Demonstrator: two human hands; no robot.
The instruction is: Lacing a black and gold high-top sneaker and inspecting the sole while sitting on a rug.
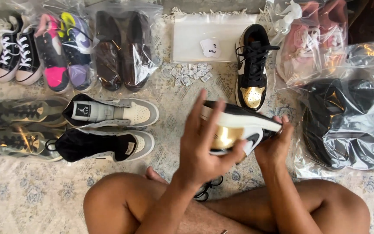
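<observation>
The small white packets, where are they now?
The packets lie on the rug, top centre of the head view, below the empty bag, left of the standing shoe.

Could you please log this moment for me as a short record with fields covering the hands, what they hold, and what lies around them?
left hand: grips the toe end of the black, white and gold sneaker
right hand: supports its heel end
matching sneaker: upright on the rug
grey pair: lying on their sides, unbagged
bagged shoes: right side, in clear plastic
small packets: scattered below an empty clear bag
</observation>
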